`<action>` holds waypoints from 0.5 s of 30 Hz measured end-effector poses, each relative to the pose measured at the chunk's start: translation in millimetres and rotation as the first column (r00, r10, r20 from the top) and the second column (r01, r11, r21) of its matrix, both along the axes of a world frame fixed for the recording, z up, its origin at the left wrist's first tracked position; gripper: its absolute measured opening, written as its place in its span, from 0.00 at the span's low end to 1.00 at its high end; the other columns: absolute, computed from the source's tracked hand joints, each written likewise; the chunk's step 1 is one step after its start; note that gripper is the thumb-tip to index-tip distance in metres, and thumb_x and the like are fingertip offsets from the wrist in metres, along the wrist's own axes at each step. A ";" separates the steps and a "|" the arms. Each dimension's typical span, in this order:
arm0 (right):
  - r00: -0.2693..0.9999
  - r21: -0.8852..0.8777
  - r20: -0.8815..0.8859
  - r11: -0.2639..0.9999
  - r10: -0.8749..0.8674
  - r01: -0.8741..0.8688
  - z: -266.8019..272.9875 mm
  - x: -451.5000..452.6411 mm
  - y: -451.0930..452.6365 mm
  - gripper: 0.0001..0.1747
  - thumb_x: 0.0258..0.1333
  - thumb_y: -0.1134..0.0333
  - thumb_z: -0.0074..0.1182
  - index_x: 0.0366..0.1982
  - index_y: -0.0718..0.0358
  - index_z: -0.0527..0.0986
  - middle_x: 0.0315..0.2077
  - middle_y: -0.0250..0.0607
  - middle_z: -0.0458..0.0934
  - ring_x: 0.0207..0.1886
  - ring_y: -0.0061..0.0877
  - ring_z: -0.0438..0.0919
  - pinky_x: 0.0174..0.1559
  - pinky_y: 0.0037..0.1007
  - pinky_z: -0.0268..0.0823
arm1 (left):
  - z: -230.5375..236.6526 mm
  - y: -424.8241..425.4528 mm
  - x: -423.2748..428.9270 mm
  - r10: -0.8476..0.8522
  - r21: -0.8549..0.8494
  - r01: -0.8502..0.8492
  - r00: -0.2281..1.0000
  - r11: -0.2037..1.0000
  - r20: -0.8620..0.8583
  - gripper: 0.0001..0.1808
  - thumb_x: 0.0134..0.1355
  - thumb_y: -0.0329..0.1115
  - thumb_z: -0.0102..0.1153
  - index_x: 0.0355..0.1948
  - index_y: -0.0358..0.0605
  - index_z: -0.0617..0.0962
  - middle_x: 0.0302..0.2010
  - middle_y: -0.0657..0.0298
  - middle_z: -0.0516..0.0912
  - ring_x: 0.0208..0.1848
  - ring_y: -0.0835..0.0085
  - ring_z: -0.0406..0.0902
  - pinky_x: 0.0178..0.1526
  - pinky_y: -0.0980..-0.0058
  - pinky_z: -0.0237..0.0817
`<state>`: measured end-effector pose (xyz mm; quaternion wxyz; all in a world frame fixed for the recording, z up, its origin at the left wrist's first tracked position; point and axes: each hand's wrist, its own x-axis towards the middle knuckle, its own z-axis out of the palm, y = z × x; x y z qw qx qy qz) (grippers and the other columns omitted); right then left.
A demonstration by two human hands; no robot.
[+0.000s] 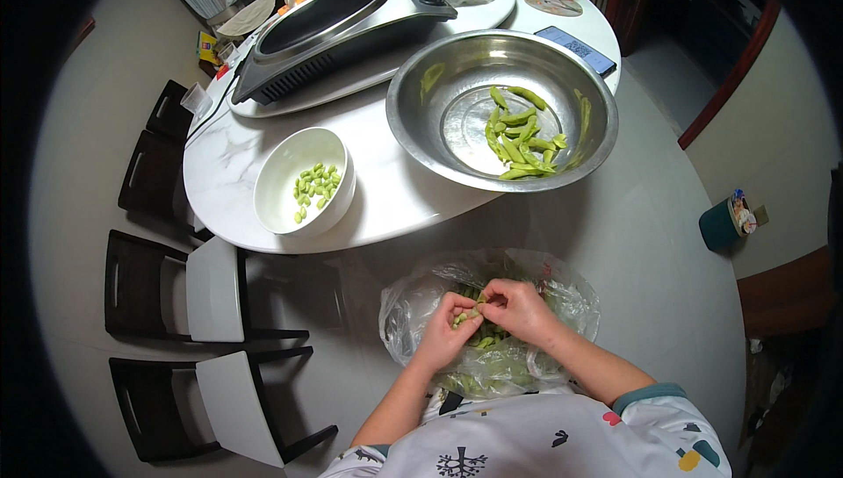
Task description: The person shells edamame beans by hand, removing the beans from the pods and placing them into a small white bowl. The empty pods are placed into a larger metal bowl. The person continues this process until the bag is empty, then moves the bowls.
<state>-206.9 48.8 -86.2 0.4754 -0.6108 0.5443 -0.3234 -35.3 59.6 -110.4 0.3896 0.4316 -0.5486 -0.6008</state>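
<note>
Both hands meet over a clear plastic bag [421, 300] of green soybean pods [486, 336] on my lap. Several shelled beans [463, 317] lie in the cupped palm of my left hand [450, 330]. My right hand [516, 310] pinches a pod [481, 299] at the left fingertips; the fingers partly hide it. Up on the table, a white bowl [270, 191] contains shelled green beans [316, 187]. To its right, a stainless steel basin [421, 142] holds pods or their hulls [527, 139], with a few stuck to its wall.
An induction cooker [329, 24] stands on the white marble-look table [388, 208], behind the bowl. A phone [579, 50] lies beyond the basin. Dark chairs with pale seats [217, 290] line the left. A small green bin [718, 224] stands at the right wall.
</note>
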 end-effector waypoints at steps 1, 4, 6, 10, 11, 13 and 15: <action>1.000 0.037 -0.022 0.999 -0.010 0.010 0.0 -0.1 -0.4 0.09 0.49 0.72 0.60 0.32 0.69 0.76 0.26 0.43 0.79 0.27 0.23 0.79 0.32 0.24 0.71 | -0.8 -0.7 -0.3 0.012 0.015 -0.011 0.999 1.000 -0.046 0.09 0.61 0.27 0.56 0.41 0.37 0.72 0.34 0.64 0.78 0.37 0.81 0.74 0.40 0.81 0.66; 0.985 0.137 0.167 0.990 -0.044 0.021 -0.9 2.3 -1.5 0.08 0.49 0.73 0.60 0.30 0.70 0.75 0.23 0.43 0.80 0.26 0.20 0.79 0.30 0.24 0.71 | -1.8 1.4 -3.0 0.077 -0.007 -0.077 0.997 0.997 -0.018 0.08 0.62 0.27 0.56 0.39 0.37 0.71 0.32 0.62 0.79 0.36 0.80 0.76 0.39 0.80 0.67; 0.995 0.091 0.087 0.995 -0.054 0.046 -1.9 4.0 -1.9 0.07 0.50 0.73 0.59 0.29 0.71 0.75 0.23 0.41 0.80 0.27 0.18 0.80 0.30 0.23 0.71 | -1.2 4.0 -5.0 0.111 -0.069 -0.109 0.993 0.992 0.030 0.07 0.63 0.27 0.55 0.39 0.37 0.71 0.32 0.63 0.79 0.35 0.80 0.77 0.38 0.80 0.68; 0.951 0.193 0.278 0.978 -0.134 0.082 -3.2 8.6 -1.8 0.05 0.51 0.75 0.57 0.28 0.71 0.74 0.23 0.37 0.80 0.29 0.17 0.80 0.30 0.20 0.71 | 0.8 8.2 -7.7 0.191 -0.192 -0.129 0.917 0.973 0.351 0.05 0.64 0.28 0.52 0.39 0.39 0.72 0.31 0.63 0.79 0.33 0.78 0.78 0.34 0.78 0.69; 0.956 0.175 0.266 0.981 -0.124 0.079 -3.1 9.5 -1.9 0.05 0.52 0.76 0.57 0.28 0.71 0.74 0.23 0.37 0.80 0.29 0.17 0.80 0.30 0.20 0.71 | 0.8 7.8 -9.4 0.214 -0.226 -0.152 0.935 0.962 0.283 0.05 0.65 0.29 0.52 0.39 0.39 0.71 0.30 0.64 0.78 0.30 0.78 0.77 0.31 0.79 0.67; 0.953 0.197 0.277 0.978 -0.124 0.069 -2.5 10.3 -2.5 0.04 0.53 0.76 0.56 0.28 0.71 0.73 0.24 0.37 0.80 0.30 0.18 0.81 0.30 0.20 0.72 | 0.5 5.8 -14.1 0.265 -0.277 -0.217 0.953 0.936 0.150 0.04 0.66 0.30 0.50 0.39 0.41 0.71 0.28 0.65 0.77 0.26 0.80 0.74 0.26 0.80 0.65; 0.896 0.270 0.414 0.962 -0.161 0.048 -1.5 9.9 -4.2 0.04 0.53 0.76 0.55 0.28 0.70 0.72 0.25 0.38 0.80 0.30 0.19 0.81 0.30 0.20 0.72 | 2.9 3.4 -11.3 0.253 0.048 -0.250 0.965 0.967 -0.069 0.04 0.66 0.32 0.48 0.38 0.44 0.69 0.25 0.67 0.72 0.23 0.84 0.67 0.23 0.84 0.58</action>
